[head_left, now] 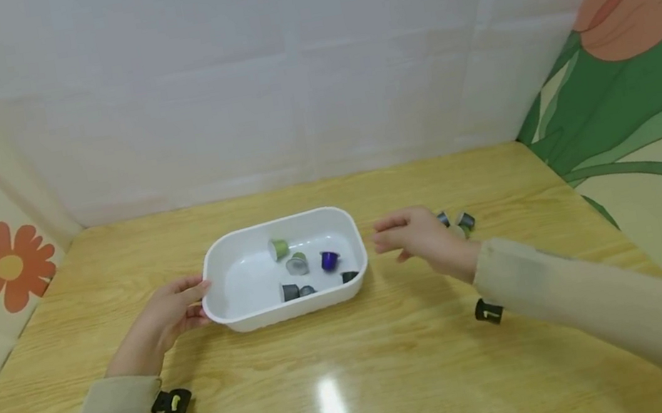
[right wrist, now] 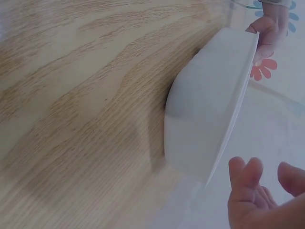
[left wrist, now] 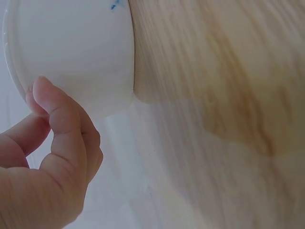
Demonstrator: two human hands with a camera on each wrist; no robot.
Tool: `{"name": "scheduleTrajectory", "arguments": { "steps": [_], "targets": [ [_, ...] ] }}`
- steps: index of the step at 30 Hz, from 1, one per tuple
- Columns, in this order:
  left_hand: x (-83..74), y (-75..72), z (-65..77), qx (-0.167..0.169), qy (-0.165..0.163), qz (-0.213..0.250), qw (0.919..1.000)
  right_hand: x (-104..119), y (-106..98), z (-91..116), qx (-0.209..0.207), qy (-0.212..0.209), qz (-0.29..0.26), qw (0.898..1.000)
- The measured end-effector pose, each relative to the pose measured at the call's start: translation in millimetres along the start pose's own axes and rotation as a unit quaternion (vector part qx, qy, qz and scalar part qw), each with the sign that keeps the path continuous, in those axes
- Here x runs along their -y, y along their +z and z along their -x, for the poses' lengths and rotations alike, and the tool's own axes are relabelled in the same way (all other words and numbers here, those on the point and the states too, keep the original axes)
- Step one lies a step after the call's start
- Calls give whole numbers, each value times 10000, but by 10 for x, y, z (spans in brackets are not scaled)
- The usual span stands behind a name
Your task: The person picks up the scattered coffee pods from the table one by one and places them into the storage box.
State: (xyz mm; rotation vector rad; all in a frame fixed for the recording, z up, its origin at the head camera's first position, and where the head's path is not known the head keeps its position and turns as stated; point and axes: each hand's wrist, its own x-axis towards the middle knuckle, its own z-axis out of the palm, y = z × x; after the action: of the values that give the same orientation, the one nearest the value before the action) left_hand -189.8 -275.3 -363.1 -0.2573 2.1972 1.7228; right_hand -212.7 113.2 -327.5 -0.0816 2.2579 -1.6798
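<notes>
A white oblong plastic tray (head_left: pixel 244 314) stands on the table with several coffee capsules inside. Among these are a green capsule (head_left: pixel 278 249), a purple capsule (head_left: pixel 329 260), a silver-faced capsule (head_left: pixel 298 265) and dark capsules (head_left: pixel 290 292) along the near wall. My left hand (head_left: pixel 175 310) pinches the tray's left rim, thumb on top and fingers against the outer wall (left wrist: pixel 90 57). Just off the tray's right end is my right hand (head_left: pixel 417 236), its thumb and fingers apart with nothing between them in the right wrist view.
More coffee capsules (head_left: pixel 466 221) lie on the wooden table (head_left: pixel 396 369) beyond my right hand, which partly hides them. A white sheet (head_left: pixel 288 98) hangs along the table's back edge, and flower-patterned cloth (head_left: pixel 640 186) borders the sides.
</notes>
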Motion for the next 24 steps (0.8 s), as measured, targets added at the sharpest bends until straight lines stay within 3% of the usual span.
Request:
{"name": "scheduleTrajectory", "arguments": {
  "steps": [24],
  "targets": [
    [45,-28,-42,29,-38,52,10000,-164,-351,158,-355,-360,119,9987]
  ]
}}
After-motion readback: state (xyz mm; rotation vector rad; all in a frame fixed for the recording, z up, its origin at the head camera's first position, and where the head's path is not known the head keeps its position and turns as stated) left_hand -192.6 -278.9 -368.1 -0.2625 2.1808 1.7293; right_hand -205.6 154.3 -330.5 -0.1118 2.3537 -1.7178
